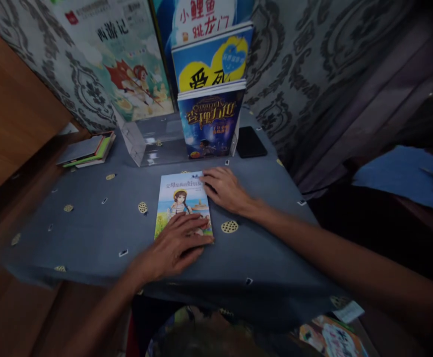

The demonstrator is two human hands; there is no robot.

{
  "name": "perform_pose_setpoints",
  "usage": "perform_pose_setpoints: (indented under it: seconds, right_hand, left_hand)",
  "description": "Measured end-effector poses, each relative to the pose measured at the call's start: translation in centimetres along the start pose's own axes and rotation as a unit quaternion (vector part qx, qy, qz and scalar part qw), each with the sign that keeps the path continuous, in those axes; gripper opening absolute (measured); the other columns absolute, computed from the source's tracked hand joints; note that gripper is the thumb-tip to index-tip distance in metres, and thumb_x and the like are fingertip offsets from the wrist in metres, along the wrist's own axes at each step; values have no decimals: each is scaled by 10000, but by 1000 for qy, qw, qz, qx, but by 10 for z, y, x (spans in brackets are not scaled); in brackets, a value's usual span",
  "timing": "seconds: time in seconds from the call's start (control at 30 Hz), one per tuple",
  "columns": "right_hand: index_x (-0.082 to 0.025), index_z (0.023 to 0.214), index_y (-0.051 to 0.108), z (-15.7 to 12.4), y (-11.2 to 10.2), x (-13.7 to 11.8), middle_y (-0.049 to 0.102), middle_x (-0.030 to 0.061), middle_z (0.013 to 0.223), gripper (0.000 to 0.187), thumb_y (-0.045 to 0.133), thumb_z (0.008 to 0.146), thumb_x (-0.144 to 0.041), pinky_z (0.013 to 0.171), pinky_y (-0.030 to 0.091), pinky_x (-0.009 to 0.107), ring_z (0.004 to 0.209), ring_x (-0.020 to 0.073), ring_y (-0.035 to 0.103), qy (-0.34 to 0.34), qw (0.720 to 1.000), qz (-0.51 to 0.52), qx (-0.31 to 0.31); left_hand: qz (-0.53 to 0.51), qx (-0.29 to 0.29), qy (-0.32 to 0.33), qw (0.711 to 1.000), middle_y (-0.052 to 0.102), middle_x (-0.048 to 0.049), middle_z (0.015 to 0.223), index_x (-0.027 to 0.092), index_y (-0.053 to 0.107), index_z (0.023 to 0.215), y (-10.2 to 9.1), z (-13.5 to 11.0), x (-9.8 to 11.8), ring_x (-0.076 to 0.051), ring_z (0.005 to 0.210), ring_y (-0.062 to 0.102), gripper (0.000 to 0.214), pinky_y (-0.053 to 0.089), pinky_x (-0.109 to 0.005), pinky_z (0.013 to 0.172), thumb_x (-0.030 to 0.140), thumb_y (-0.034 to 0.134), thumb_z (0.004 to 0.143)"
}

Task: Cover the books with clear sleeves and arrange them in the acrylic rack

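A thin illustrated book [182, 198] with a girl on its cover lies flat in the middle of the table. My left hand [175, 245] rests flat on its near edge, fingers stretched out over the cover. My right hand [225, 188] lies at the book's far right corner, fingers spread and touching its edge. Neither hand grips anything.
The table wears a grey-blue cloth [90, 233] with small prints. A clear stand [145, 141] at the back holds upright books [211, 119]. A dark phone [251, 142] lies right of them. A stack of notebooks [88, 150] sits at the back left. Patterned curtain behind.
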State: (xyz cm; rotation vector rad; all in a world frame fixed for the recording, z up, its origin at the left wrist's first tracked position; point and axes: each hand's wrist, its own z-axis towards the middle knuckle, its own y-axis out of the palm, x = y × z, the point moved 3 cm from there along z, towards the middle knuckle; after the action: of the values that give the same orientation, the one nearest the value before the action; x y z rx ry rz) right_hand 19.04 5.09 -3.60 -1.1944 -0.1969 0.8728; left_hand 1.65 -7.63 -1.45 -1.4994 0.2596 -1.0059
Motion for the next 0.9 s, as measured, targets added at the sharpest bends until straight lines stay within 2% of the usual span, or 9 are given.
perform_pose_setpoints:
  seconds: [0.1, 0.17, 0.27, 0.37, 0.5, 0.67, 0.9]
  right_hand:
    - [-161, 1170, 701, -4, 1, -19, 694, 133, 1234, 324, 445, 983, -230, 1073, 401, 496, 1186, 275, 592, -68, 997, 37, 14]
    - [-174, 1208, 679, -8, 4, -32, 687, 127, 1265, 325, 454, 990, -262, 1110, 380, 516, 1225, 268, 588, -99, 993, 57, -2]
    - [-136, 1375, 569, -16, 11, -48, 545, 188, 1470, 464, 520, 979, -373, 1164, 325, 569, 1407, 328, 453, -94, 993, 40, -55]
    - [-87, 1465, 467, -22, 15, -55, 428, 235, 1557, 583, 512, 991, -422, 1202, 275, 578, 1490, 357, 332, -82, 991, 19, -109]
    - [-86, 1476, 454, -17, 13, -48, 396, 247, 1573, 598, 473, 1008, -458, 1210, 266, 581, 1511, 359, 290, -57, 990, 9, -131]
    - [-60, 1475, 446, -1, 8, -18, 381, 253, 1579, 578, 471, 1011, -404, 1201, 267, 606, 1499, 357, 323, 40, 990, -20, -134]
    - [-78, 1466, 457, 0, 12, -9, 410, 238, 1568, 551, 431, 1009, -385, 1191, 293, 591, 1478, 329, 373, 36, 993, -34, -107]
  left_hand:
    - [-21, 57, -30, 998, 639, -69, 1360, 269, 660, 1266, -9, 3, -17, -217, 1315, 552, 317, 436, -463, 1136, 281, 463, 1018]
    - [9, 111, -88, 990, 631, -101, 1356, 239, 660, 1255, -15, 4, -38, -240, 1298, 562, 313, 453, -475, 1116, 284, 467, 1012]
    - [85, 165, -184, 965, 569, -164, 1423, 180, 621, 1303, -15, 3, -70, -304, 1336, 527, 361, 435, -533, 1119, 317, 495, 993]
    - [120, 177, -218, 952, 501, -187, 1497, 165, 564, 1368, -8, 0, -88, -327, 1399, 468, 428, 403, -560, 1138, 367, 477, 1002]
    - [133, 193, -217, 947, 494, -163, 1515, 197, 561, 1375, -2, -1, -89, -309, 1420, 450, 422, 389, -551, 1153, 387, 445, 1016]
    - [143, 191, -223, 945, 510, -161, 1500, 189, 575, 1362, -3, -1, -88, -312, 1420, 447, 422, 392, -535, 1153, 393, 464, 1010]
    - [141, 169, -241, 945, 556, -173, 1434, 176, 568, 1348, -8, 8, -97, -322, 1404, 456, 406, 393, -546, 1138, 362, 491, 995]
